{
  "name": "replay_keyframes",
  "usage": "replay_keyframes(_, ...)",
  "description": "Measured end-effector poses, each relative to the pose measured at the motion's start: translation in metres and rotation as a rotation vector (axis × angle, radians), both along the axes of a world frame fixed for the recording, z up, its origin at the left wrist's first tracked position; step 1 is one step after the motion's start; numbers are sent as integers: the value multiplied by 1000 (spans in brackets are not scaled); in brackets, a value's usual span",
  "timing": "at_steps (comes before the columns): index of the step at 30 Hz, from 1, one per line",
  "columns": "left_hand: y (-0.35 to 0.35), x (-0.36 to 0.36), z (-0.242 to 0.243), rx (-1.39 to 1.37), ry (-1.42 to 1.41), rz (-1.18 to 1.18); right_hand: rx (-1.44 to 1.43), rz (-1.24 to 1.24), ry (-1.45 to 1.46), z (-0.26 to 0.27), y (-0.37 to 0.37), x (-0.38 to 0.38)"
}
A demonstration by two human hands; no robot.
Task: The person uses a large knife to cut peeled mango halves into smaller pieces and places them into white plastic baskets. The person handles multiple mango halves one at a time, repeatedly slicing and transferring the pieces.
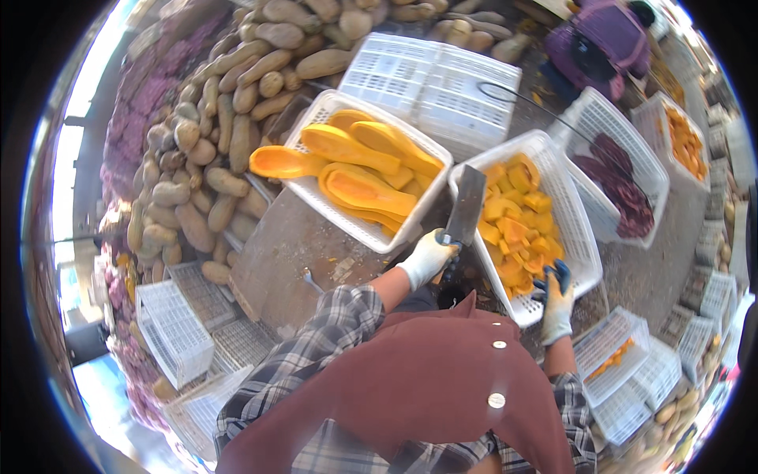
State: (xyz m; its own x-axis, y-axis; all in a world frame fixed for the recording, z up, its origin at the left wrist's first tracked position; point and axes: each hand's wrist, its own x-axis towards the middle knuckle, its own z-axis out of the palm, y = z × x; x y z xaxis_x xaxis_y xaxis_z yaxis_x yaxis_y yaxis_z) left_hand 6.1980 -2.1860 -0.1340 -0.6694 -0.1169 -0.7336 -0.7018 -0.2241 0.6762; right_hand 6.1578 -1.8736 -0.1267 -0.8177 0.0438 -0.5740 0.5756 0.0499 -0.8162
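My left hand (429,258), in a white work glove, is closed on the handle of a cleaver (466,204); its broad blade points away from me, between two white plastic crates. My right hand (556,296), in a white glove with blue-coated fingers, has its fingers apart at the near side of the right crate (583,237), beside the orange squash chunks (515,231) inside. I cannot tell whether it touches them. The left crate (355,237) holds peeled, halved squash (355,148), cut faces showing orange flesh; one half (284,162) juts over its rim.
Unpeeled squash (237,118) lie heaped at the left. Upside-down white crates (426,77) stand beyond. A crate with dark red netting (616,172) and a thin hooked rod (533,103) are at the right. A person in purple (610,44) is at the upper right.
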Motion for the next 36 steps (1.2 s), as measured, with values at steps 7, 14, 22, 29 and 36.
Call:
replay_keyframes(7, -153, 110, 21, 79, 75, 663, 108, 831, 324, -70, -321, -116)
replay_keyframes(14, -193, 285, -11, -139, 33, 1253, 446, 1321, 767, -106, -646, -142)
replay_keyframes(22, -149, 326, -3, -296, -343, 1404, 935, 1518, 580, -160, -799, -142)
replay_keyframes(29, -191, 280, -5, -217, -265, 1144, 591, 1616, 675, -89, -708, -187)
replay_keyframes(36, -238, 213, -21, -225, 2, 860, 420, 1094, 615, 7, -477, -273)
